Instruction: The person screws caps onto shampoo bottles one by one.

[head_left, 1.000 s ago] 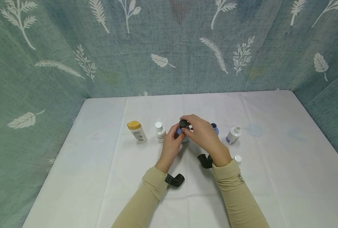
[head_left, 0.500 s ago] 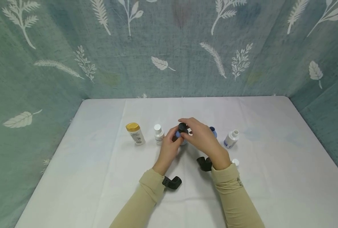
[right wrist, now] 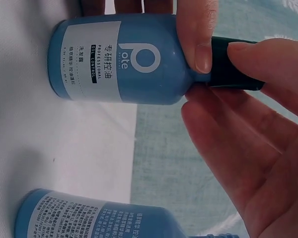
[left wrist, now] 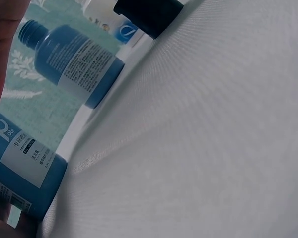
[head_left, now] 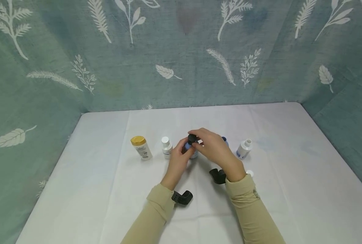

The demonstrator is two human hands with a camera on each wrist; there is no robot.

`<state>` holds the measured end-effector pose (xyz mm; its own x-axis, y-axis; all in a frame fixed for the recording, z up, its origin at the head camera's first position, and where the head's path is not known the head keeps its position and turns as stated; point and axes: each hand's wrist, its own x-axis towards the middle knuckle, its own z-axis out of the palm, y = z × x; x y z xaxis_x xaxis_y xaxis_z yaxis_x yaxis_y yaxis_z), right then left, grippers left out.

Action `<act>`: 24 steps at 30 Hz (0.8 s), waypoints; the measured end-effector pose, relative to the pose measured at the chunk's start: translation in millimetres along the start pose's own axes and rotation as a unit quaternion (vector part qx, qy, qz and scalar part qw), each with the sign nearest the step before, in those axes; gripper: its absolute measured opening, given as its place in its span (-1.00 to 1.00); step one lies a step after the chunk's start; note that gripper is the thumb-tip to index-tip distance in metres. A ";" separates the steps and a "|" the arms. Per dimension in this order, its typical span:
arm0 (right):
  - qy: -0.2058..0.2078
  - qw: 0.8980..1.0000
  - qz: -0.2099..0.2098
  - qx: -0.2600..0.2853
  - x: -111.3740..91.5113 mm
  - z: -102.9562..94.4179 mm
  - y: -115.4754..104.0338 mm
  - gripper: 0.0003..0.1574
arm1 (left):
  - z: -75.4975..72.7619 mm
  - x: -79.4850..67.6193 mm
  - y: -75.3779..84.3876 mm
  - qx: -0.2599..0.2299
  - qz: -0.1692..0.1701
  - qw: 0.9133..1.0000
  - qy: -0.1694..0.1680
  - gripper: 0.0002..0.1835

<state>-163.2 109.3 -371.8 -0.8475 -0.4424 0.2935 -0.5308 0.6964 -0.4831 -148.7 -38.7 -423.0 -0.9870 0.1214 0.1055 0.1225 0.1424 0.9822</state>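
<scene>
My left hand (head_left: 177, 162) holds a blue shampoo bottle (right wrist: 154, 59), which stands upright on the white table; its index finger and thumb are at the shoulder and neck. With thumb and fingers, my right hand (head_left: 215, 149) pinches the black cap (right wrist: 220, 54) at the bottle's neck. Right beside it stands a second blue bottle (left wrist: 74, 62), uncapped, its threaded neck bare; in the head view my right hand partly hides it. The left wrist view catches the held bottle's lower body (left wrist: 30, 158) and a fingertip above it.
Left of my hands stand a white bottle with a white cap (head_left: 167, 149) and a yellow-capped bottle (head_left: 142, 149). An open white bottle (head_left: 243, 149) stands at right, a white cap (head_left: 249, 173) nearer my right sleeve. Black camera mounts (head_left: 182, 197) jut from both wrists.
Both hands stay on the same bottle and cap, with only slight finger movement. The head view has shifted, so the whole scene sits a little further left and lower.
</scene>
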 end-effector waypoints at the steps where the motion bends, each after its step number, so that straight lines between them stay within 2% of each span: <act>1: 0.002 1.000 0.000 0.001 0.3 0.0 0.2 -0.47 | 0.2 0.2 -0.4 0.001 -0.001 1.000 0.000 -0.60; 9: 0.003 1.000 0.022 0.021 4.2 5.0 1.3 -0.49 | -6.8 5.3 -3.1 -0.008 -0.023 0.999 -0.022 -0.59; 12: 0.015 0.999 0.026 0.023 6.8 6.7 -1.0 -0.52 | -11.0 7.2 -2.9 -0.019 -0.027 0.999 -0.027 -0.58; 14: 0.023 0.999 0.027 0.019 8.6 7.0 -2.8 -0.53 | -11.6 10.9 -9.6 -0.021 -0.029 0.999 -0.023 -0.59; 19: 0.029 0.999 0.041 0.002 6.8 6.2 -2.7 -0.53 | -4.3 18.6 -28.6 -0.008 -0.035 0.999 -0.008 -0.62; 24: 0.030 0.998 0.044 -0.017 1.4 3.0 1.0 -0.53 | 4.2 17.2 -29.3 -0.027 -0.028 0.999 -0.010 -0.63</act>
<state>-165.0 107.7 -374.3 -0.8897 -0.3436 0.3005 -0.4525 0.7504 -0.4818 -168.9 -36.7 -450.5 -0.9898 0.1339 0.0482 0.0615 0.0969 0.9934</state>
